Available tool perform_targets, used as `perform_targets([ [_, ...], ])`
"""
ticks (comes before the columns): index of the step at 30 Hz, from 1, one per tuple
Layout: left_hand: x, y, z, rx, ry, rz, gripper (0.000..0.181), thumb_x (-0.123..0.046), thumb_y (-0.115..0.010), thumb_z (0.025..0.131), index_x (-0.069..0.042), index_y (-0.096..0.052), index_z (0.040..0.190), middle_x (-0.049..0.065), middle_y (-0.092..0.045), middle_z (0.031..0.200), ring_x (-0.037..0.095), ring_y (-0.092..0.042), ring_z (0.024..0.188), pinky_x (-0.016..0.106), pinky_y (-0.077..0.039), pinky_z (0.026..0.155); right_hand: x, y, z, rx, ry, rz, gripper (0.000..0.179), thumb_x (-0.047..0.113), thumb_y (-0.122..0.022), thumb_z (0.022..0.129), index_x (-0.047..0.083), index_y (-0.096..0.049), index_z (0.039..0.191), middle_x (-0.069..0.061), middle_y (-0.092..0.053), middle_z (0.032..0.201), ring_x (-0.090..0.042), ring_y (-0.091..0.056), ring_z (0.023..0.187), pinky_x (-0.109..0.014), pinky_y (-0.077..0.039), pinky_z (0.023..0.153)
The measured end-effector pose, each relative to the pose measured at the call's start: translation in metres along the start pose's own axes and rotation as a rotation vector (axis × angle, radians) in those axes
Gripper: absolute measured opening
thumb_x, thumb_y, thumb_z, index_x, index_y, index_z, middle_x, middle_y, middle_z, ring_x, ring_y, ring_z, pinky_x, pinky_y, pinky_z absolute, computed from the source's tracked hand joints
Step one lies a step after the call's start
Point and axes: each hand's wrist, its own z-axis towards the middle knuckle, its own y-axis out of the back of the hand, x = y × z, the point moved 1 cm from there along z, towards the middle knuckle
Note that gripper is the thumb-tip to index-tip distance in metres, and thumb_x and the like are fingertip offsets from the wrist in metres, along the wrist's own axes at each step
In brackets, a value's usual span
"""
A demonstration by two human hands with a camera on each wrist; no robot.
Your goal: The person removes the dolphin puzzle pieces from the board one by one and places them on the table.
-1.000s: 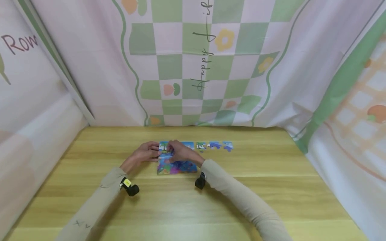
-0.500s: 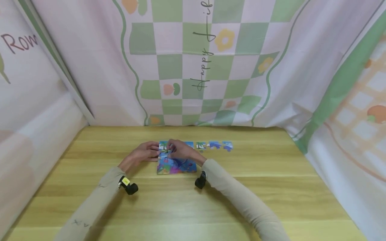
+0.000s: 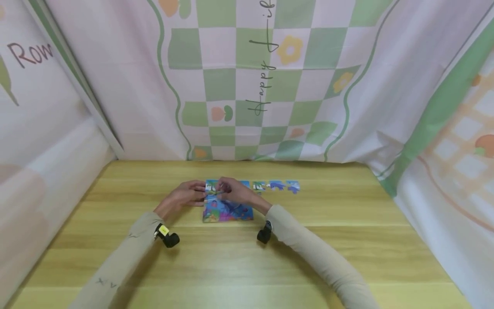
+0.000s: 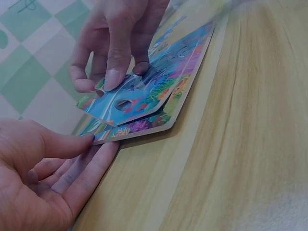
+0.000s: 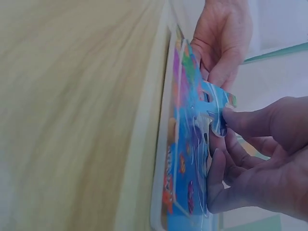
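Observation:
A colourful jigsaw board (image 3: 227,216) with an undersea picture lies flat on the wooden table. My left hand (image 3: 188,194) is at its left side; in the left wrist view the thumb rests on the board's corner with the fingers at the edge beneath, pinching it. Over the upper left part of the board, my right hand (image 3: 235,191) pinches a blue puzzle piece (image 5: 219,98) between thumb and fingers. The piece tilts up from the board in the right wrist view. The right hand hides much of the board's middle from the head view.
To the right of the board, three loose pieces lie in a row: one with a palm tree (image 3: 259,186), a blue one (image 3: 276,185) and another blue one (image 3: 293,186). Patterned curtains (image 3: 251,86) rise behind the table (image 3: 231,266) and along both sides.
The head view has shifted slightly. Both hands stay at the board, the right fingers making only small movements over its upper left part. The loose pieces lie as before.

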Motion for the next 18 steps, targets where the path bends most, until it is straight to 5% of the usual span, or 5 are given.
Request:
perform_targets([
  [8, -0.0006, -0.0021, -0.0005, -0.012, 0.006, -0.009, 0.052, 0.003, -0.055, 0.104, 0.01, -0.038, 0.153, 0.032, -0.048, 0.146, 0.021, -0.068, 0.1, 0.033, -0.066, 0.094, 0.0011, -0.0031, -0.0055, -0.032, -0.026, -0.082, 0.007, 0.006, -0.062, 0.105, 0.001, -0.06, 0.11, -0.007, -0.064, 0.093, -0.013, -0.055, 0.077, -0.022, -0.047, 0.065],
  [18, -0.0018, -0.002, 0.0006, -0.023, 0.013, -0.009, 0.052, 0.002, -0.056, 0.104, 0.01, -0.039, 0.152, 0.032, -0.048, 0.146, 0.022, -0.069, 0.101, 0.032, -0.066, 0.094, -0.0009, -0.0072, -0.0057, 0.009, 0.01, -0.14, 0.01, 0.008, -0.053, 0.109, 0.002, -0.049, 0.102, 0.0, -0.039, 0.078, -0.013, -0.038, 0.068, -0.023, -0.032, 0.063],
])
